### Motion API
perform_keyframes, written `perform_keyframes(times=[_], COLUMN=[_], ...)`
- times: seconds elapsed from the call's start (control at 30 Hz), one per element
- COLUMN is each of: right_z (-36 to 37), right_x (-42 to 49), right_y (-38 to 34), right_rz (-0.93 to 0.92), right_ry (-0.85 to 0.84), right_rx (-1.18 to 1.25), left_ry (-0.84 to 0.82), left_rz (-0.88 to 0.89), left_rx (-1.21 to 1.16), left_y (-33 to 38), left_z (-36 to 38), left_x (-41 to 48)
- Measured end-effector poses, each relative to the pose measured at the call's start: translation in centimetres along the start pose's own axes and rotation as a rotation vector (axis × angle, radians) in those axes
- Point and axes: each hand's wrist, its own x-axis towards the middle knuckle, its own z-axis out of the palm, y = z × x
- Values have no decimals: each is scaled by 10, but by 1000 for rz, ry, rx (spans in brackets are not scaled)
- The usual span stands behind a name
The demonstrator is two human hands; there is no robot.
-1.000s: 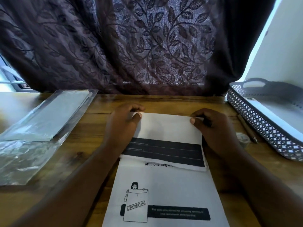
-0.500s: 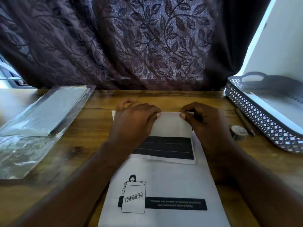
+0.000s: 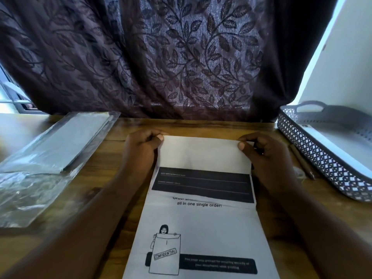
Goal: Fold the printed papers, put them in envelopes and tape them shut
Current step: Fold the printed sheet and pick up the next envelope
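A printed paper (image 3: 201,228) lies on the wooden counter (image 3: 112,178) directly in front of the person, its long axis running from the near edge of the counter away toward the leaf-patterned curtain (image 3: 161,57). The far part of the sheet is folded back toward the person, so that a blank white panel with a wide black band across it faces up over the rest of the page. The left hand (image 3: 141,152) is closed on the far left corner of this folded part, thumb on top, and the right hand (image 3: 261,154) pinches the far right corner the same way. Below the flap the sheet reads "all in one single order!", with a partly covered line above it that cannot be made out. Nearer the person is a drawing of a figure holding a large envelope stamped "CONFIDENTIAL", beside a black bar whose pale text is too blurred to read. To the left of the paper, well apart, lies a clear plastic packet (image 3: 50,158) of what look like envelopes. To the right of the paper stands a grey lattice tray (image 3: 322,158), with a pencil (image 3: 302,162) lying between the tray and the right hand.
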Motion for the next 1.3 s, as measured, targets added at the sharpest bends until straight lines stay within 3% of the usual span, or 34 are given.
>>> perform_keyframes(times=[0.1, 0.2, 0.27, 0.33, 0.4, 0.47, 0.57, 0.63, 0.77, 0.97, 1.13, 1.23, 1.3], right_z=[1, 2, 4, 4, 4, 4, 3, 4, 2, 1, 3, 3, 6], right_x=[1, 5, 4, 1, 0, -2, -4, -6, 0, 0, 3, 1, -1], right_y=[5, 5, 2, -2, -7, -9, -4, -4, -7, -10, -11, -12, -18], right_rz=[53, 145, 172, 204, 343, 437, 282, 255, 311, 336, 376, 413, 433], right_ry=[12, 51, 63, 81, 90, -16, -298, -374, -252, -35, 56, 81, 6], right_rx=[72, 182, 202, 256, 519, 710, 577, 508, 651, 591, 583, 809, 1046], left_ry=[-49, -246, -328, -313, -255, -200, -122, -125, -179, -279, -287, -269, -239], left_rz=[-41, -144, -175, -180, -178, -195, -245, -258, -240, -227, -57, -28, -20], left_rx=[-142, -373, -349, -292, -325, -406, -507, -544, -567, -650, -306, -184, -216], left_y=[4, 8, 8, 8, 8, 10, 7, 3, 7, 20, 15, 15, 18], left_z=[4, 1, -2, -3, -2, -4, -7, -7, 4, 7, 10, 11, 13], left_x=[-3, -4, -5, -6, -7, -6, -1, 2, 1, -11, -13, -16, -18])
